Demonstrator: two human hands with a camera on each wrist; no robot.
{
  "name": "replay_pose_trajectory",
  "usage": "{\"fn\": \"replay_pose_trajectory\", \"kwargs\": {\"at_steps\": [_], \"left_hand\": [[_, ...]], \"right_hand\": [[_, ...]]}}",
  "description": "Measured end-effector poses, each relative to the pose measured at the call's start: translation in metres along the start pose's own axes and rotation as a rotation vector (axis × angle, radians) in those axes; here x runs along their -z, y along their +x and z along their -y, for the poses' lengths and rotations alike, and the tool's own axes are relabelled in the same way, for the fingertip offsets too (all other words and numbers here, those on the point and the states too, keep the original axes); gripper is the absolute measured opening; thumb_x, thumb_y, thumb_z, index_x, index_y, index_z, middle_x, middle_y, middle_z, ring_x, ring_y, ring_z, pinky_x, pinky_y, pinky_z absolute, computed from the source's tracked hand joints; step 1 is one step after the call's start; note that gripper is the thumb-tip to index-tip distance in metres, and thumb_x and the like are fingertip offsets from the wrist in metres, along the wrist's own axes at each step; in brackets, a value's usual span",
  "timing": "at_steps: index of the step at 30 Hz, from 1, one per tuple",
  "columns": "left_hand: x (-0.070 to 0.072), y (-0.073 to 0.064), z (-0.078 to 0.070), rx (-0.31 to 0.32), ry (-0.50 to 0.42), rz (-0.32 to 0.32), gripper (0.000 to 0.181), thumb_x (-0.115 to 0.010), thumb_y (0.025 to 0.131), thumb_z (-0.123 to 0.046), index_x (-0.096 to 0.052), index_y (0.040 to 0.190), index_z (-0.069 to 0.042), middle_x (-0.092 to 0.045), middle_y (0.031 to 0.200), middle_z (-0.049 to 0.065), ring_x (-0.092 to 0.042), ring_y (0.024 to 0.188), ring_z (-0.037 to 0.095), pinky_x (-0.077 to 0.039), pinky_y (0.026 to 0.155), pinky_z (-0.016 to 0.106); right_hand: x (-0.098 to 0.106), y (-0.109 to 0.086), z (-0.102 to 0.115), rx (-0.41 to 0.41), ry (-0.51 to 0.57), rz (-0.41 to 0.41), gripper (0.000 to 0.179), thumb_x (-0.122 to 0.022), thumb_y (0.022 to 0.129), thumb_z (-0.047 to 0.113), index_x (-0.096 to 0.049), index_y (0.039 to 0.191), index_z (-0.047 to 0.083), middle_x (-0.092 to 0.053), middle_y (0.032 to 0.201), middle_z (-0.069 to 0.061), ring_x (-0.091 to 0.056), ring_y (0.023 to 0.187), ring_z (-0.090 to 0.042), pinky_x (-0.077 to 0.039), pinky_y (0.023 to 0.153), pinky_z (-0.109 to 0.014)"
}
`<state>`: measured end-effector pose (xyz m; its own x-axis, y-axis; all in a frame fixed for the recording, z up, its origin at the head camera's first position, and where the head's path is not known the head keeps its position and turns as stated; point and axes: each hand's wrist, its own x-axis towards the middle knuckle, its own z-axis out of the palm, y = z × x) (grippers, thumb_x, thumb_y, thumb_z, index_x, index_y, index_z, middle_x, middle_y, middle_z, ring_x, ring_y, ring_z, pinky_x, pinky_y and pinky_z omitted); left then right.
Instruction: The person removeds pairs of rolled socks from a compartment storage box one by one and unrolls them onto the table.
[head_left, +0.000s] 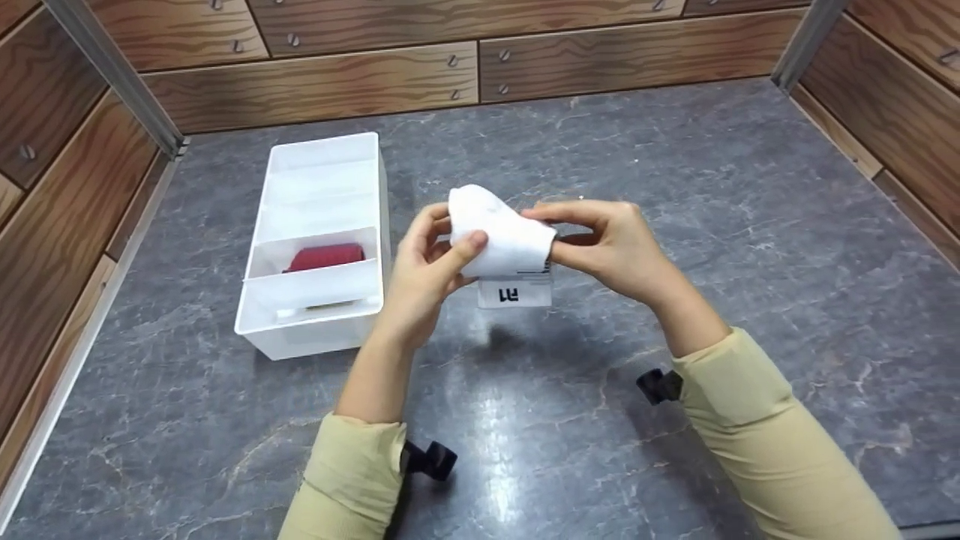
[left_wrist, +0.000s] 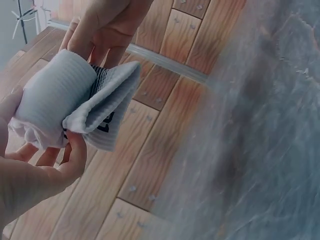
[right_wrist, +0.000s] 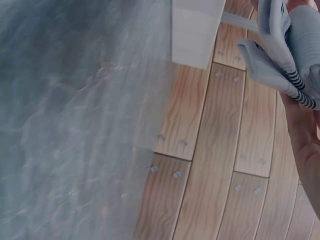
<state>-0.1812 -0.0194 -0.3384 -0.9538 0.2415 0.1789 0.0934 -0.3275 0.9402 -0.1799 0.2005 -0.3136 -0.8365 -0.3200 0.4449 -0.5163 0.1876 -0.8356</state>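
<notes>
A pair of white ribbed socks [head_left: 499, 234], partly rolled into a bundle, is held above the table between both hands. Black stripes and dark lettering show on the loose cuffs [right_wrist: 267, 70], which stick out from the roll [left_wrist: 55, 95] in both wrist views. The left hand [head_left: 421, 279] grips the bundle from its left side, thumb on the near face. On the other side the right hand [head_left: 619, 246] pinches the bundle at its right edge; some of its fingertips are hidden behind the fabric.
Left of the hands stands a white divided box [head_left: 315, 341]. One of its compartments holds a dark red folded cloth item [head_left: 326, 256]; a thin yellowish thing [head_left: 330, 305] shows in the front one. Wood-patterned walls [head_left: 315, 82] border the grey marbled table [head_left: 750, 195].
</notes>
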Motion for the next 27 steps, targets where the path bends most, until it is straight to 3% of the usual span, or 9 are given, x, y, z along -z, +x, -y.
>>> {"fn": "replay_pose_trajectory", "kwargs": {"at_steps": [8, 17, 24, 27], "left_hand": [[-0.004, 0.005, 0.024, 0.095, 0.029, -0.015, 0.039, -0.069, 0.088, -0.017, -0.053, 0.123, -0.007, -0.049, 0.117, 0.016, -0.054, 0.095, 0.026, -0.055, 0.070, 0.037], [-0.004, 0.008, 0.049, 0.225, 0.075, -0.046, 0.041, -0.069, 0.089, -0.020, -0.051, 0.123, -0.006, -0.048, 0.115, 0.014, -0.054, 0.096, 0.024, -0.055, 0.072, 0.037], [-0.003, 0.009, 0.059, 0.287, 0.093, -0.064, 0.041, -0.069, 0.089, -0.021, -0.051, 0.122, -0.004, -0.048, 0.111, 0.014, -0.060, 0.084, 0.024, -0.056, 0.072, 0.038], [-0.003, 0.010, 0.061, 0.310, 0.094, -0.073, 0.042, -0.069, 0.089, -0.021, -0.051, 0.122, -0.003, -0.047, 0.112, 0.015, -0.059, 0.087, 0.025, -0.056, 0.073, 0.039]], "right_hand": [[0.007, -0.013, -0.025, -0.120, -0.020, 0.012, 0.027, -0.072, 0.083, 0.001, -0.071, 0.110, 0.002, -0.068, 0.110, -0.009, -0.062, 0.104, -0.019, -0.054, 0.081, -0.032], [0.010, -0.022, -0.055, -0.231, 0.016, 0.051, 0.030, -0.075, 0.082, 0.008, -0.071, 0.112, 0.006, -0.068, 0.111, -0.006, -0.060, 0.109, -0.019, -0.050, 0.089, -0.039], [0.010, -0.025, -0.065, -0.305, 0.063, 0.088, 0.033, -0.075, 0.083, 0.009, -0.069, 0.114, 0.002, -0.067, 0.113, -0.011, -0.061, 0.108, -0.021, -0.051, 0.088, -0.035], [0.011, -0.025, -0.066, -0.335, 0.074, 0.113, 0.034, -0.075, 0.083, 0.009, -0.067, 0.115, 0.001, -0.067, 0.113, -0.012, -0.061, 0.107, -0.023, -0.052, 0.084, -0.032]]}}
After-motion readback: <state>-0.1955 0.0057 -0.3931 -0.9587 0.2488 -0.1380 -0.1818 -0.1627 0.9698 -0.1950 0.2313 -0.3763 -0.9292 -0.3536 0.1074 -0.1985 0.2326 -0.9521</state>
